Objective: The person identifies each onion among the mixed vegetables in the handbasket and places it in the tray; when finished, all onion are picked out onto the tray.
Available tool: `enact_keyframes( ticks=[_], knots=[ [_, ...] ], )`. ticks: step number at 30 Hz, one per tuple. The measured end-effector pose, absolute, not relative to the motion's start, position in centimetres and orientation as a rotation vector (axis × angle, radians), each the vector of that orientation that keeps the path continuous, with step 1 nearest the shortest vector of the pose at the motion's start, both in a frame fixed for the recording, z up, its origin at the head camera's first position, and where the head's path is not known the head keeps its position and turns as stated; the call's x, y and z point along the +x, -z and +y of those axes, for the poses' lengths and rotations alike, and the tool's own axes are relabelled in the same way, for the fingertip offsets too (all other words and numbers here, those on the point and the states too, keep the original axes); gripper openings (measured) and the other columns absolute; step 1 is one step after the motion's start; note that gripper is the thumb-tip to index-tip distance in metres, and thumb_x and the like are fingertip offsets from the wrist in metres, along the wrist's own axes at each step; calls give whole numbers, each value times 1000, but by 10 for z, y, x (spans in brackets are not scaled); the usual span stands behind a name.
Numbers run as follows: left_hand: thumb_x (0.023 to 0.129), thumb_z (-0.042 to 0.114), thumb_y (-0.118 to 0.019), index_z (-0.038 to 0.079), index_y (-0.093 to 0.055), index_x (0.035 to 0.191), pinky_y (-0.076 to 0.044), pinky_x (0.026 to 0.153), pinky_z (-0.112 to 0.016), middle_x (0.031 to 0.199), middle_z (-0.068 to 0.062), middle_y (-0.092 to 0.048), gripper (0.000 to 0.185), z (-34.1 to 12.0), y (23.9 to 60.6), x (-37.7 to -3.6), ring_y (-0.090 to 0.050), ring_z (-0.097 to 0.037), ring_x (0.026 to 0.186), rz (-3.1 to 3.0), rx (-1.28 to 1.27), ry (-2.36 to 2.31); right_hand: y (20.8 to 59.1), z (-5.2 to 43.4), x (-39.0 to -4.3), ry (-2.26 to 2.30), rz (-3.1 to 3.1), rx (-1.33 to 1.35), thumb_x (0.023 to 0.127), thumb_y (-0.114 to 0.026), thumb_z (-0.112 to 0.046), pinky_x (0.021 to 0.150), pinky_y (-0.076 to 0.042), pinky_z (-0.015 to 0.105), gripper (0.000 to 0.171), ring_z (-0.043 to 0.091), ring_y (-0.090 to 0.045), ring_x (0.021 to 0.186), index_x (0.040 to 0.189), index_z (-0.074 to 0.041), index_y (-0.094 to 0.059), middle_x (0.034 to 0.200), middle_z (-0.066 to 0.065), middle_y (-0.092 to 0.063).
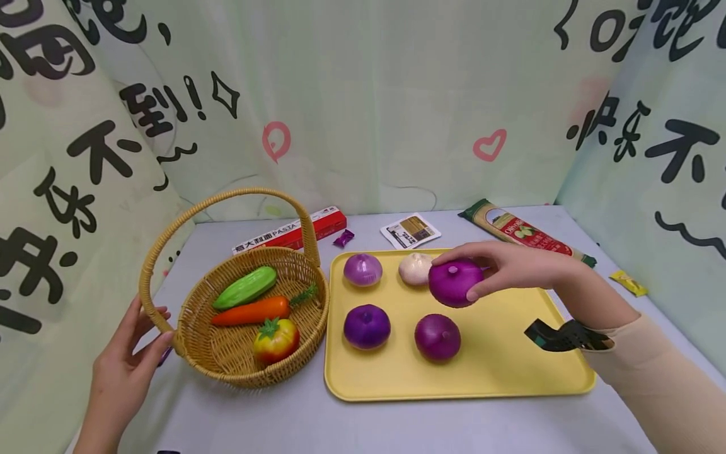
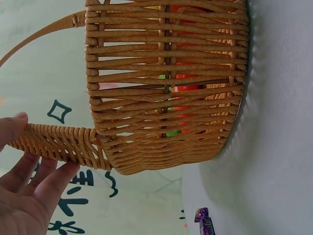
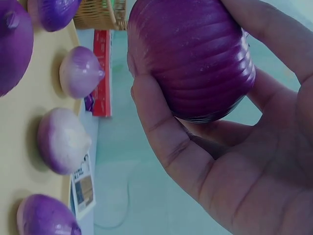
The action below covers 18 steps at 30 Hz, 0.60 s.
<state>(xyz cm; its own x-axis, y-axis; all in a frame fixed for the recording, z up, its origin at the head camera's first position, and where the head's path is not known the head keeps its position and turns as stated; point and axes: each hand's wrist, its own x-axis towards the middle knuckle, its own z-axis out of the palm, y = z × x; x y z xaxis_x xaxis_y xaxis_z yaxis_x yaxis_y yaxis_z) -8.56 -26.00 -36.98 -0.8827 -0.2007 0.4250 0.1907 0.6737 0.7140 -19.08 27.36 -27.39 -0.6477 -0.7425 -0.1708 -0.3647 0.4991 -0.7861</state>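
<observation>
Hands: our right hand (image 1: 513,268) grips a purple onion (image 1: 455,283), lifted above the far part of the yellow tray (image 1: 510,366); our left hand (image 1: 127,353) lies open, fingers touching the handle base of the wicker basket (image 1: 238,359). Step, as we judge it: carrying, onion aloft. Next move calls for a steady basket and a firm hold.

Tray: four more onions, pale to dark. Basket: cucumber (image 1: 245,287), carrot (image 1: 252,311), tomato (image 1: 276,340). Grey counter (image 1: 272,416): pasta packets, wrapped sweets. Printed cloth backdrop.
</observation>
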Motion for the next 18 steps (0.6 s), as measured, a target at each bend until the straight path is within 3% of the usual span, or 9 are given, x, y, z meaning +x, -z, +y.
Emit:
enact_keyframes(
  ticks=[3,10,18],
  knots=[
    [87,3,-64,35,-25,148,-42,72,5,110,36,-46,79,-260,369,-86,-43,25,103,-2414,8,1099,278,285,-187,1040,2277,-894,87,-66,-11,84,-56,31,52,11,-55,111,135,-16,-49,132,13,-48],
    [86,-1,-63,33,-26,148,-43,72,4,110,36,-46,80,-258,368,-85,-45,24,102,-2397,-10,1108,287,306,-174,1060,2367,-718,87,-67,-15,83,-56,30,54,28,-52,114,137,-20,-47,136,14,-42],
    [86,-1,-63,33,-26,148,-43,72,4,109,36,-46,80,-258,368,-85,-45,24,101,-2393,-6,1105,306,332,-166,1097,2386,-576,88,-64,-17,80,-56,31,56,14,-53,111,139,-20,-44,133,18,-45]
  ],
)
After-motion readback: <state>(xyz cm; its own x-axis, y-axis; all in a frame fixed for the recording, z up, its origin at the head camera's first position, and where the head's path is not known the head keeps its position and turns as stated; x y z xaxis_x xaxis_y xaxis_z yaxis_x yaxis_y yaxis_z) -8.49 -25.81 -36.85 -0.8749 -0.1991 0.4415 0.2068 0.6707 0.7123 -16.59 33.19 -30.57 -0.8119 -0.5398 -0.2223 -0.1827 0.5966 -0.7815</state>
